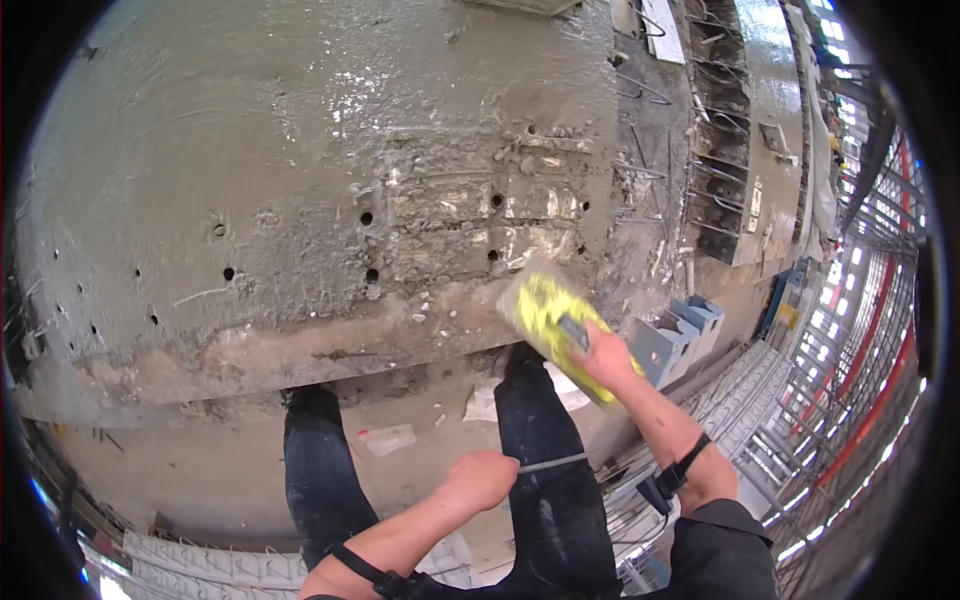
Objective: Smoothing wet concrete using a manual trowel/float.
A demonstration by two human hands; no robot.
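Note:
My right hand [602, 358] grips a yellow float [548, 310] by its dark handle, a little motion-blurred, at the near edge of a wet grey concrete slab [250, 150]. Just beyond the float is a rough patch of concrete [440, 200] with several round holes. My left hand [483, 478] is closed round a thin grey bar [555, 462] held across my right thigh.
My legs [320, 460] stand below the slab's edge. Bent rebar [640, 170] and a long steel form [765, 90] lie to the right, with grey metal blocks [660, 348] lower down. Wire cage racks [850, 340] line the right side.

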